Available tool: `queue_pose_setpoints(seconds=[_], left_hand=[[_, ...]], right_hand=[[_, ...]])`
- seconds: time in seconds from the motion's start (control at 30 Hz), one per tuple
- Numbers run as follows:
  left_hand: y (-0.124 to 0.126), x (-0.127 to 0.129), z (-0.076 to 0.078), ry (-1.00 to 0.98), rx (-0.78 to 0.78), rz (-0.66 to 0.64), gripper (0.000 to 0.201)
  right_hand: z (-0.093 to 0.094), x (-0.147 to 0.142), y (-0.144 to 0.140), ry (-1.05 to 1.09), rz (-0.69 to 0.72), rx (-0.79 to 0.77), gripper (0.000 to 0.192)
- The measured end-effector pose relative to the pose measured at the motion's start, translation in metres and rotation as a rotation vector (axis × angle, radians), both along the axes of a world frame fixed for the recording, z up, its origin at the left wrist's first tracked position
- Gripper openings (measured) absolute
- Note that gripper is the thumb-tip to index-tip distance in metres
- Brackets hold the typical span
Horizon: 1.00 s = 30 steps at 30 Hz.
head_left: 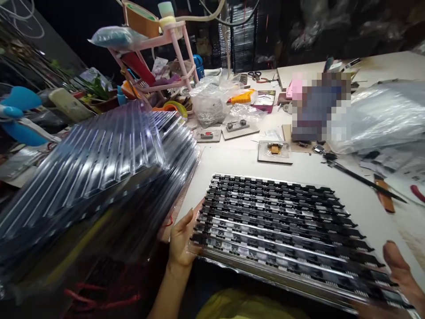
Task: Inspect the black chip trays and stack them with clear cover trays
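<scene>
A clear plastic tray (272,266) filled with rows of small black parts with pale pins lies tilted before me, over the near edge of the white worktable. My left hand (182,241) grips its left end, the thumb up at the side and the fingers partly hidden beneath. At the right end my right hand (403,270) holds the tray too, thumb raised and the other fingers mostly hidden. Left of the tray rises a tall stack of clear ribbed plastic trays (109,146).
Small jigs on boards (275,150) stand behind the tray. An orange-handled tool (384,195) lies right, near a large clear plastic bag (381,115). A pink shelf rack (179,48) and a plastic bag (210,99) stand at the back. A blue fan (20,110) is far left.
</scene>
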<state>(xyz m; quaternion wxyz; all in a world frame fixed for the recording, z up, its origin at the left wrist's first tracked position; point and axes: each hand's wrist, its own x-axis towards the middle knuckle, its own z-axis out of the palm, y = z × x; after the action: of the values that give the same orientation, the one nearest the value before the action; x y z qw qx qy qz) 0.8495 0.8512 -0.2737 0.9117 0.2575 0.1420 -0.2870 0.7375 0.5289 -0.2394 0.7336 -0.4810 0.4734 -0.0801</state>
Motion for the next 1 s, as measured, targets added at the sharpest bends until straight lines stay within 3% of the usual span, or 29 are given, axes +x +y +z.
queue_pose_setpoints(seconds=[0.13,0.4,0.63,0.8,1.0], left_hand=[[0.003,-0.002,0.001,-0.009,0.104,0.004,0.059],[0.005,-0.004,-0.001,0.024,0.246,0.018,0.065],[0.016,-0.005,-0.014,0.175,0.371,0.102,0.063],[0.026,0.001,-0.025,0.285,0.467,0.141,0.059],[0.012,0.001,-0.009,0.295,0.584,0.172,0.063]], right_hand=[[0.019,0.014,0.022,0.029,-0.058,0.229,0.025],[0.007,0.007,0.019,-0.129,-0.036,0.321,0.005],[0.019,0.015,0.023,-0.292,0.056,0.559,0.02],[0.021,0.016,0.026,-0.39,0.027,0.577,0.032],[0.013,0.012,0.023,-0.378,-0.01,0.642,0.025]])
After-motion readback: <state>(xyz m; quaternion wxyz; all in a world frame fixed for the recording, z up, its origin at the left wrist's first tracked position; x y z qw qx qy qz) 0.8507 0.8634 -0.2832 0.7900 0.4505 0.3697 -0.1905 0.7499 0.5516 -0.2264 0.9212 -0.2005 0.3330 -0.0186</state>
